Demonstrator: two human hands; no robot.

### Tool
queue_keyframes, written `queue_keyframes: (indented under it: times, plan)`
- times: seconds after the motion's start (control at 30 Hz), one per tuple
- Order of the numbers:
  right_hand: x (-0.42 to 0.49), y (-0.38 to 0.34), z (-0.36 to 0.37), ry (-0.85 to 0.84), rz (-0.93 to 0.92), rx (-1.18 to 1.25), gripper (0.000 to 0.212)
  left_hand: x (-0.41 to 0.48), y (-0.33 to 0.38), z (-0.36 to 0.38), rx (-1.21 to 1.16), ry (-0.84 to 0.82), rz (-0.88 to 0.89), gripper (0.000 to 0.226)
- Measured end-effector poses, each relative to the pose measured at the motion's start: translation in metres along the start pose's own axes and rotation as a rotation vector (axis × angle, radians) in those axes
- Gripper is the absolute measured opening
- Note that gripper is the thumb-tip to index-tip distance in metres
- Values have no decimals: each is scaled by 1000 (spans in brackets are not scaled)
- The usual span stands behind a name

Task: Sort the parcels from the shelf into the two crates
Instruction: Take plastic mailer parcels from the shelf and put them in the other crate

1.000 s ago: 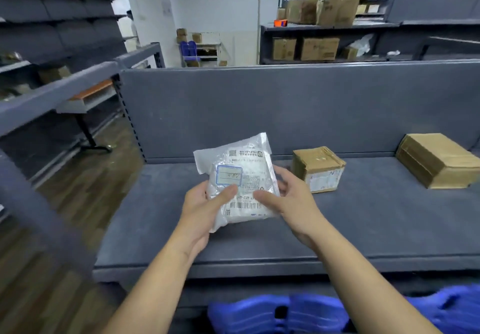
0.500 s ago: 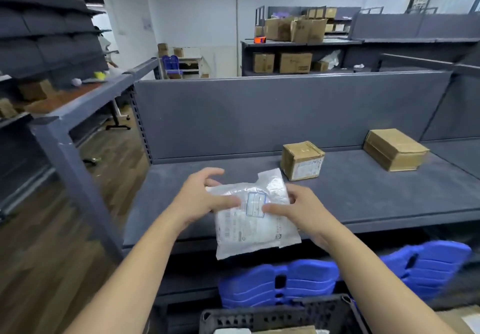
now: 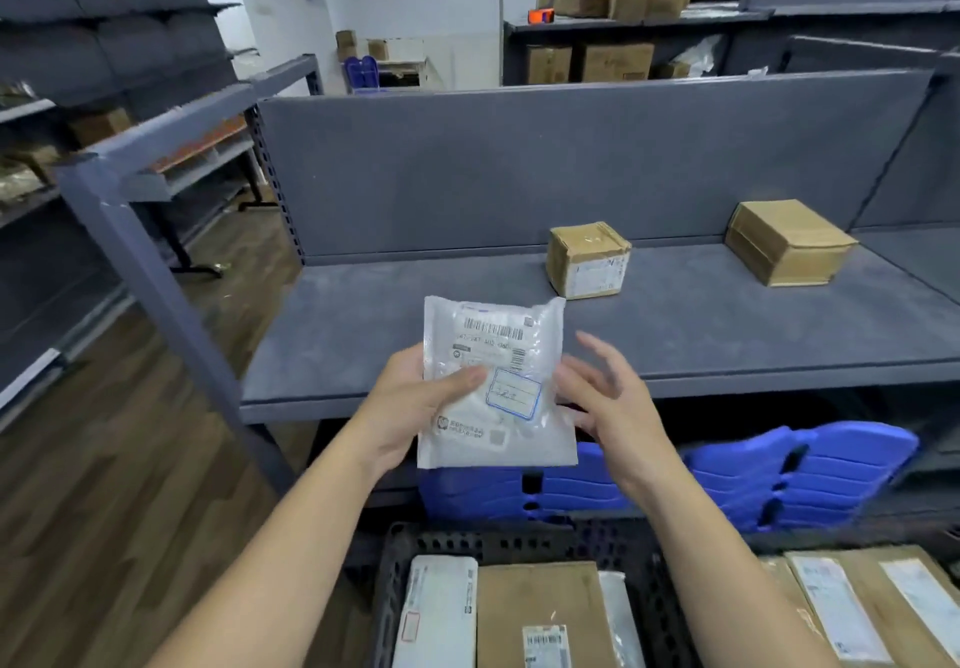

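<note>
Mid-sort, seen from the head camera, a person is holding a white plastic mailer [image 3: 496, 381] upright in front of the grey shelf [image 3: 675, 340], above its front edge. The left hand [image 3: 415, 402] is gripping the mailer's left side, thumb pressing across the front near a blue-bordered label and fingers hidden behind it. The right hand [image 3: 605, 397] is hovering just beside the mailer's right edge with fingers spread and loose; whether its thumb is touching the plastic cannot be told, and it is not clamping anything. A barcode is showing near the mailer's top.

On the shelf behind, a small cardboard box [image 3: 587, 259] is sitting near the back panel, and a larger cardboard box [image 3: 787, 241] is lying well apart from it toward the right end. Under the shelf, stacked blue plastic bins [image 3: 779, 475] are resting on a lower level.

At the bottom of the frame, a dark perforated crate [image 3: 467, 542] is holding a white parcel [image 3: 436, 610] just beside a flat brown carton [image 3: 540, 610]. To its right, more brown parcels [image 3: 857, 605] with white labels are lying together; the container around them is cut off by the frame edge. Wooden flooring [image 3: 104, 485] is stretching away on the left.
</note>
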State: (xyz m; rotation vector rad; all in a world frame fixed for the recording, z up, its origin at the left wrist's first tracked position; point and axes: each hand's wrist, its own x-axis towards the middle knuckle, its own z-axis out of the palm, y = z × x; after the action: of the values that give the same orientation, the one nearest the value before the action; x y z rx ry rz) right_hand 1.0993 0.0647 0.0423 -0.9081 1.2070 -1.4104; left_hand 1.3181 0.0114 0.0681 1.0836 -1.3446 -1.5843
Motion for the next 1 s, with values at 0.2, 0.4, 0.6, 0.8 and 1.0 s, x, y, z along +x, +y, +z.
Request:
queue_keyframes:
  times: [0.2,0.4,0.6,0.8,1.0]
  plan:
    - [-14,2,2,-102,0,-64,28,-13,-1,13,107,-47,-14,40]
    - [-18,5,-1,-99,18,-47,31,-17,-11,13,23,-19,-45,37]
    - [-18,9,-5,-90,49,-13,31,-16,-40,-8,-62,254,-181,52]
    - [-8,32,-7,-91,211,395,66,-24,-74,-20,-100,322,-268,48]
    - [-8,58,-1,-248,518,1103,60,-30,-85,-16,-73,355,-272,33]
